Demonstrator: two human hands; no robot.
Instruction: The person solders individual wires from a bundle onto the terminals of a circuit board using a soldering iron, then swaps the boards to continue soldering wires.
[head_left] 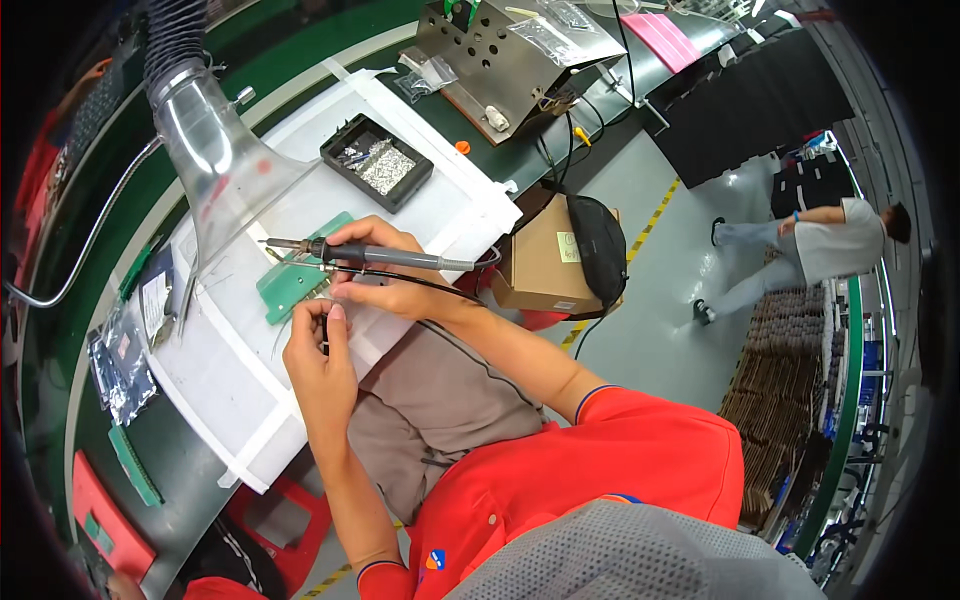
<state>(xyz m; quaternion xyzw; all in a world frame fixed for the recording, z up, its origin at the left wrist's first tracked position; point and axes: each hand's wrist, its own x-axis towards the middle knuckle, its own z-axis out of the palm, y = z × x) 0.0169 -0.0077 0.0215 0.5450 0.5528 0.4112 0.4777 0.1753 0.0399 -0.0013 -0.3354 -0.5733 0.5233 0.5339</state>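
Observation:
My right hand (385, 285) is closed around a grey and black soldering iron (390, 258). Its tip points left, above a green circuit board (290, 290). A thin black tube runs alongside the iron and under my fingers. Close by, at the board's near edge, my left hand (322, 345) is closed in a pinch. A small dark piece shows between its fingers, too little of it to name. Part of the board is covered by my hands and the iron. The board lies on a white work sheet (235, 345).
A clear fume hood (225, 160) hangs over the sheet's left part. Beyond the board stands a black box (405, 195) of small metal parts. Plastic bags (125, 370) lie left. A metal box (520, 60) stands far back, a carton (540, 265) right. One person (835, 245) walks in the aisle.

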